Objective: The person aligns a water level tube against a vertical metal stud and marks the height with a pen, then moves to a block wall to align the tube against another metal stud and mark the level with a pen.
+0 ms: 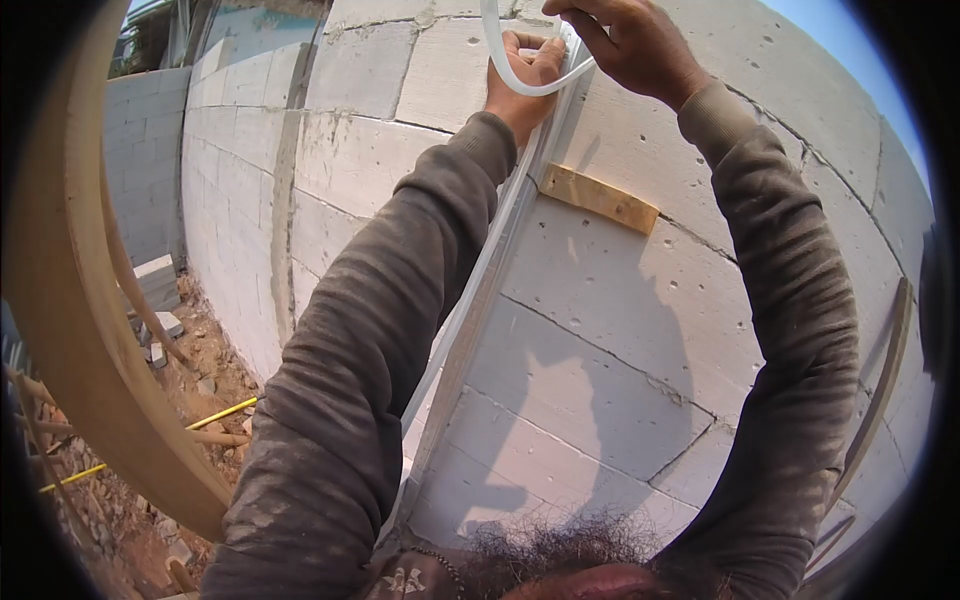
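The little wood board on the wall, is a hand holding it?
No, the left hand and the right hand are both above the board, by the clear tube.

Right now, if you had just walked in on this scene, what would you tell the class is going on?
A person has both hands raised against a pale block wall. The left hand is at the upper part of a long strip; the right hand is up beside it. A loop of whitish tubing hangs at the hands. Exactly what the fingers pinch is unclear. A short wooden piece sits crosswise below them.
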